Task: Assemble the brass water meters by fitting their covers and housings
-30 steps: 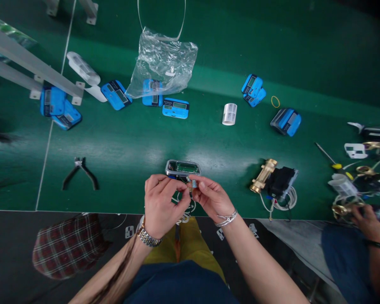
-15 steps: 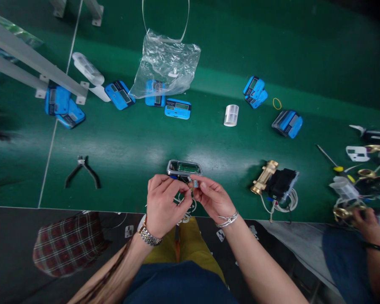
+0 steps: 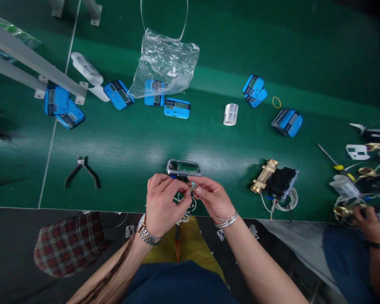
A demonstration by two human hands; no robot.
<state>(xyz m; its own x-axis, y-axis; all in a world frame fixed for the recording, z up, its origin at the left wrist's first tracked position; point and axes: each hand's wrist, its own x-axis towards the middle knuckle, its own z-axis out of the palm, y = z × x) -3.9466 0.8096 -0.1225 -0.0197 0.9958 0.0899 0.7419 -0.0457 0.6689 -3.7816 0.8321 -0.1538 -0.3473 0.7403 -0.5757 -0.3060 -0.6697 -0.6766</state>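
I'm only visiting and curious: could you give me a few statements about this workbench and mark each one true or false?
1. The left hand and right hand pinch a small part between them. True.
2. The pliers lie to the right of the hands. False: they lie to the left, untouched.
3. The clear bag partly covers a blue unit. True.
4. The brass fitting is held in the right hand. False: it lies on the green table, apart from both hands.
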